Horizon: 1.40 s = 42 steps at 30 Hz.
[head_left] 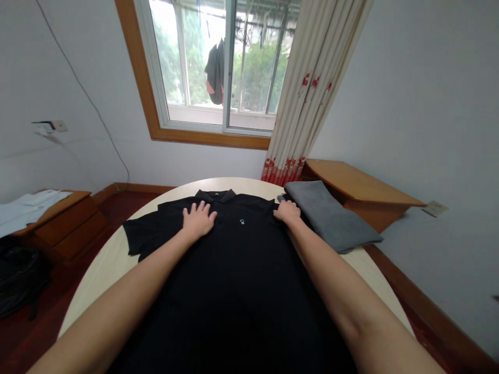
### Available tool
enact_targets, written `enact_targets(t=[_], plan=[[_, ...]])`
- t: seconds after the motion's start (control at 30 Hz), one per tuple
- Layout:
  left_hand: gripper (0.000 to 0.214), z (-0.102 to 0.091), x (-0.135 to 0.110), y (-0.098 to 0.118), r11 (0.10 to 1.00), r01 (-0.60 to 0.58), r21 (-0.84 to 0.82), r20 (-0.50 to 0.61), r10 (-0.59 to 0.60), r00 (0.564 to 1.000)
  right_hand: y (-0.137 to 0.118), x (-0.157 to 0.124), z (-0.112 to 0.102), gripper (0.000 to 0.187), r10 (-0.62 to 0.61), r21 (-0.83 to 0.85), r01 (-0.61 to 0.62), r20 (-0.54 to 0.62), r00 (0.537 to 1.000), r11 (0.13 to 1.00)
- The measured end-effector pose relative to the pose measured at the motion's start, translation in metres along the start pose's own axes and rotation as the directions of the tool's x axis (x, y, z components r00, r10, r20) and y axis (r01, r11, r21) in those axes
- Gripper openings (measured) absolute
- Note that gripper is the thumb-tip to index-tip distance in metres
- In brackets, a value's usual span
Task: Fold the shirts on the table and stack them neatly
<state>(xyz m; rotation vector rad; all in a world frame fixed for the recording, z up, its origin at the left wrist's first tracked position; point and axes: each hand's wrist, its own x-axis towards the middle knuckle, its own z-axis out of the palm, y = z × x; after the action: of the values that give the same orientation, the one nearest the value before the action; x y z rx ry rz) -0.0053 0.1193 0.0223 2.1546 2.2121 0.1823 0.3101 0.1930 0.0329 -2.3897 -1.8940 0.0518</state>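
Note:
A black short-sleeved polo shirt (241, 249) with a small white emblem on its chest lies spread front side up, its collar toward the window. My left hand (198, 220) rests flat on the shirt below the collar's left side, fingers spread. At the shirt's right shoulder, my right hand (287, 211) has its fingers curled over the sleeve fabric; the fingertips are partly hidden. Just right of that hand lies a folded grey cloth (331, 215). The shirt's left sleeve is stretched out, while its lower part runs into shadow near my body.
The round pale table (97, 275) bears the shirt and cloth. A wooden desk (358, 182) stands close at the right, beside a curtain (312, 88). To the left are a wooden cabinet (74, 228) with white papers or cloth on top and a black bag (21, 278).

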Motion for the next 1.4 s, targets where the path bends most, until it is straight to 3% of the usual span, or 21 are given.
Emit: enact_targets(t=[0.1, 0.17, 0.33, 0.53, 0.63, 0.7, 0.77, 0.93, 1.07, 1.23, 1.4], plan=[[0.066, 0.015, -0.028, 0.039, 0.982, -0.161, -0.099, 0.039, 0.165, 0.985, -0.003, -0.001, -0.001, 0.05, 0.096, 0.09, -0.099, 0.041, 0.995, 0.991], [0.066, 0.026, -0.041, 0.05, 0.971, -0.203, -0.125, 0.02, 0.207, 0.978, -0.002, 0.0, -0.002, 0.049, 0.114, 0.112, -0.118, 0.038, 0.993, 0.987], [0.058, 0.038, -0.05, 0.043, 0.961, -0.237, -0.141, -0.055, 0.231, 0.971, 0.007, 0.001, -0.016, 0.043, 0.074, 0.174, -0.071, -0.008, 0.997, 0.982], [0.057, 0.036, -0.049, 0.038, 0.955, -0.25, -0.16, -0.061, 0.243, 0.968, -0.011, -0.033, -0.042, 0.031, -0.056, 0.271, 0.117, -0.223, 0.973, 0.955], [0.056, 0.035, -0.05, 0.04, 0.956, -0.247, -0.157, -0.061, 0.24, 0.969, -0.033, -0.06, -0.043, 0.029, -0.263, 0.331, 0.332, -0.237, 0.935, 0.883], [0.057, 0.034, -0.051, 0.041, 0.957, -0.244, -0.155, -0.062, 0.237, 0.97, -0.044, -0.071, -0.039, 0.034, -0.391, 0.423, 0.433, -0.187, 0.901, 0.796], [0.057, 0.033, -0.052, 0.041, 0.957, -0.244, -0.157, -0.062, 0.237, 0.97, -0.048, -0.075, -0.034, 0.034, -0.424, 0.485, 0.438, -0.146, 0.894, 0.757], [0.056, 0.03, -0.055, 0.041, 0.956, -0.244, -0.165, -0.055, 0.238, 0.97, -0.033, -0.064, -0.012, 0.031, -0.393, 0.289, 0.404, -0.098, 0.914, 0.868], [0.056, 0.028, -0.055, 0.041, 0.956, -0.243, -0.167, -0.054, 0.237, 0.97, -0.019, -0.064, 0.016, 0.045, -0.443, 0.119, 0.442, -0.018, 0.896, 0.889], [0.056, 0.031, -0.054, 0.04, 0.954, -0.249, -0.169, -0.055, 0.243, 0.969, 0.004, -0.075, 0.035, 0.05, -0.434, 0.182, 0.443, -0.091, 0.896, 0.878], [0.054, 0.035, -0.05, 0.041, 0.963, -0.238, -0.125, -0.102, 0.226, 0.969, 0.038, -0.086, 0.034, 0.042, -0.547, 0.369, 0.57, -0.177, 0.818, 0.734]])
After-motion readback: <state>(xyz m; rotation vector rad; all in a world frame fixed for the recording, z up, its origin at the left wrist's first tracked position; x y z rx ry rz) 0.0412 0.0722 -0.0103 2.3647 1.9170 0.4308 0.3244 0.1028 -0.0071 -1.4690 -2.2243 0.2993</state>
